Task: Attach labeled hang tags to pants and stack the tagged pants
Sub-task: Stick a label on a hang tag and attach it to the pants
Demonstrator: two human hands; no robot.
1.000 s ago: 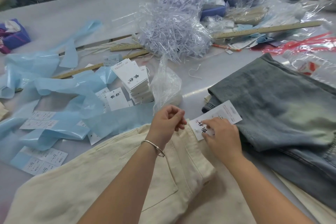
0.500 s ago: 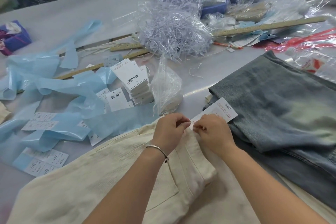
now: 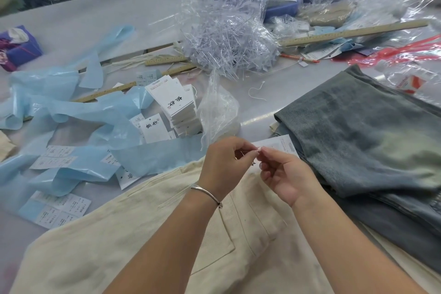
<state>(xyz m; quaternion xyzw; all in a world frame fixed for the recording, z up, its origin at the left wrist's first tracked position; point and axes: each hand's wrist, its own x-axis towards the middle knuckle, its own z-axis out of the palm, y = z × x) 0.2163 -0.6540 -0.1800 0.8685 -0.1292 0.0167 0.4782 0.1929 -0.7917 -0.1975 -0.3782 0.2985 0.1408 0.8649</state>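
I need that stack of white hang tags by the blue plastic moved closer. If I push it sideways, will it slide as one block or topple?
Probably not as one block: the hang tag stack already leans, its cards fanned out of line, so they would likely shear and spill. The cards look stiff, flat and light. Blue plastic crumpled against it may snag.

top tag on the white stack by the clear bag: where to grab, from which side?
Probably by the top hang tag's far-left corner, which overhangs the stack of tags. Come from the left, over the blue plastic; the clear bag crowds the right side. Both hands are busy at the cream pants.
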